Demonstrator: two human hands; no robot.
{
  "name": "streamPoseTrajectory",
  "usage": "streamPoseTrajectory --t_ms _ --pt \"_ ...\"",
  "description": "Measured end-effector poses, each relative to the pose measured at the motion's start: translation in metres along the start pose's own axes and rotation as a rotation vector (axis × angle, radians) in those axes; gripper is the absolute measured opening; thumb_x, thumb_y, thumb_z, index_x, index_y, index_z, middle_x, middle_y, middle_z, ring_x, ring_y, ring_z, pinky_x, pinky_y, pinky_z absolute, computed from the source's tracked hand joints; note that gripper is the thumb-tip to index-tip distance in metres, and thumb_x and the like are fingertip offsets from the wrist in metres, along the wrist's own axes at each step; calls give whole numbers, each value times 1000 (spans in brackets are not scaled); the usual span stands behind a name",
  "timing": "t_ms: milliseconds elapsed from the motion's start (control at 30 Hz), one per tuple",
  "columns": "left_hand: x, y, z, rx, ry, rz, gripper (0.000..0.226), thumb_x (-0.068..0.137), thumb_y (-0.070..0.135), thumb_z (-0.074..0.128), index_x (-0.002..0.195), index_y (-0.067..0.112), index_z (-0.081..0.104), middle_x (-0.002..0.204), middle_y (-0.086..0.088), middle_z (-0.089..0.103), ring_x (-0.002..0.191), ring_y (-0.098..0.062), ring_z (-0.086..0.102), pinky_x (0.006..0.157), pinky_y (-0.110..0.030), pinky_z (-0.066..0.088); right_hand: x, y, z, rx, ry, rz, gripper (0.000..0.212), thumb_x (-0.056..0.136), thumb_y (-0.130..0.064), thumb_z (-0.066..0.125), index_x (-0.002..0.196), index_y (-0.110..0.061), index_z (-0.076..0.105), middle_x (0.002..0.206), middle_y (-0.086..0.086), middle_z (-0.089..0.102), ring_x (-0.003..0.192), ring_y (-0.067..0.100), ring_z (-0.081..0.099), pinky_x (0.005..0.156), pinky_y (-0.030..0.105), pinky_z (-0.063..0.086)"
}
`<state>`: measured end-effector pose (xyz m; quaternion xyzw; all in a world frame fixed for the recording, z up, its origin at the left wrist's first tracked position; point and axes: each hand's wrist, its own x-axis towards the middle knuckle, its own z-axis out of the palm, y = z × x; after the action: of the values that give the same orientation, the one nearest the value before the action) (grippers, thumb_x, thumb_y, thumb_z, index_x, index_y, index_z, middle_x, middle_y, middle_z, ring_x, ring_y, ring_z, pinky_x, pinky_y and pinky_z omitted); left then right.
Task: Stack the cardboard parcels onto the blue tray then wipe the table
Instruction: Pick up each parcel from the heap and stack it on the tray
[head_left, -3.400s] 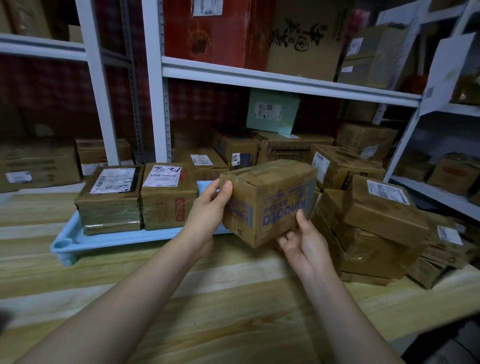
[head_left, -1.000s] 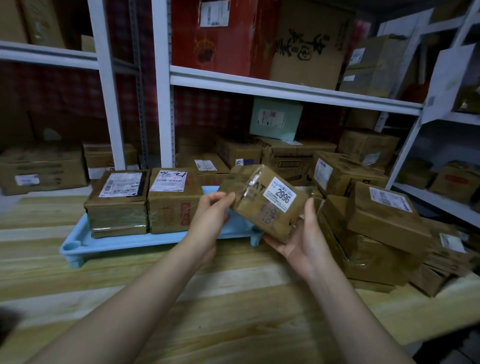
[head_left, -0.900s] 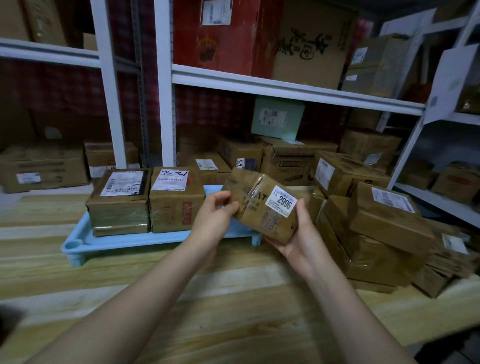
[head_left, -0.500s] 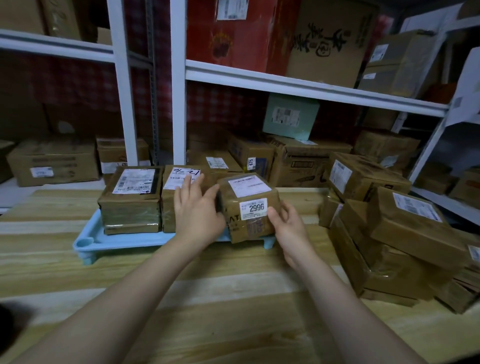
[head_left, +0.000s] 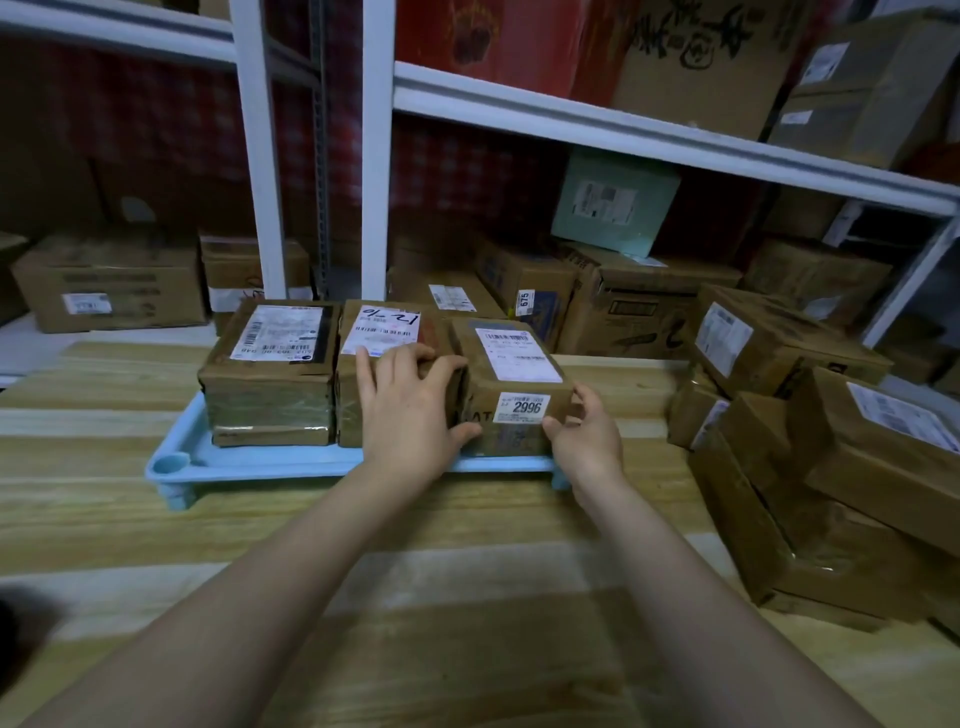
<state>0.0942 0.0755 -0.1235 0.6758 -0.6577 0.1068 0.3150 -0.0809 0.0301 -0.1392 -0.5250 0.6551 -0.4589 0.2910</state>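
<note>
The blue tray (head_left: 249, 462) lies on the wooden table (head_left: 467, 571) and bears three cardboard parcels in a row. The left parcel (head_left: 270, 364) and the middle parcel (head_left: 387, 325) stand side by side. The right parcel (head_left: 511, 364), with a "2996" sticker, sits on the tray's right end against the middle one. My left hand (head_left: 410, 410) grips its near left corner, fingers on top, thumb on the front face. My right hand (head_left: 584, 431) holds its near right corner with curled fingers.
A pile of cardboard parcels (head_left: 831, 493) covers the table's right side, close to the tray's end. White shelving (head_left: 376, 182) full of boxes stands right behind the tray. Bare wood runs along the table in front of the tray.
Both hands turned the "2996" parcel label-up, carried it left and forward, and set it down on the tray's right end next to the middle parcel.
</note>
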Motion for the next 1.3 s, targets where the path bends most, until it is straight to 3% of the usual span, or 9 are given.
streamPoseTrajectory --t_ms 100,233,467,700,867,967,1033,1167,1300 --pt "2 -3 7 20 49 6 66 70 47 78 130 36 52 130 0 43 131 -22 34 119 -50 -5 8 7 8 -151 26 -15 47 90 -25 66 135 -33 54 116 -4 66 115 25 59 101 42 48" --pt "3 -4 13 38 96 8 63 69 36 81 126 34 56 125 0 46 127 -25 39 119 -48 -3 11 8 12 -202 73 28 40 92 -37 64 130 -30 56 98 -14 62 120 24 53 105 46 42" --pt "-1 -6 13 51 114 34 65 67 31 82 126 32 56 125 -2 49 126 -26 41 120 -50 2 12 11 15 -247 50 28 38 92 -34 62 130 -29 61 117 -10 69 126 22 48 103 34 41" --pt "-7 15 3 12 70 1 69 71 31 79 134 24 51 137 -8 41 136 -28 30 118 -49 -2 -12 1 -3 -181 -83 24 68 92 -28 64 152 -20 33 151 5 44 142 28 35 115 37 33" --pt "-13 63 -2 -156 101 47 59 77 28 75 131 18 55 133 -11 46 132 -31 35 119 -48 7 -33 -3 -42 -121 -10 -101 45 93 -27 62 137 -21 53 139 3 54 123 21 53 106 33 42" --pt "-18 104 -5 -356 34 11 54 83 29 68 134 23 52 130 -10 48 127 -30 37 115 -44 20 -48 -8 -83 -45 83 -242 30 93 -16 61 123 -18 63 123 0 65 97 10 60 91 25 48" --pt "-22 134 -4 -457 -43 -18 51 87 32 64 135 28 49 130 -7 48 125 -29 40 110 -41 27 -60 -10 -117 -9 185 -330 25 93 -11 59 116 -19 66 113 -2 68 92 8 61 88 25 50" --pt "-30 185 6 -583 -171 -11 45 90 38 59 133 31 51 130 -4 55 125 -27 46 108 -42 34 -80 -10 -174 -1 427 -448 21 94 -9 58 107 -23 67 105 -8 66 94 4 59 83 15 47" --pt "-37 230 8 -747 -308 -8 43 93 37 58 134 25 54 128 -4 60 124 -23 50 106 -40 38 -87 3 -214 -85 752 -421 23 92 -12 59 112 -21 64 116 -4 54 114 10 45 86 6 29"
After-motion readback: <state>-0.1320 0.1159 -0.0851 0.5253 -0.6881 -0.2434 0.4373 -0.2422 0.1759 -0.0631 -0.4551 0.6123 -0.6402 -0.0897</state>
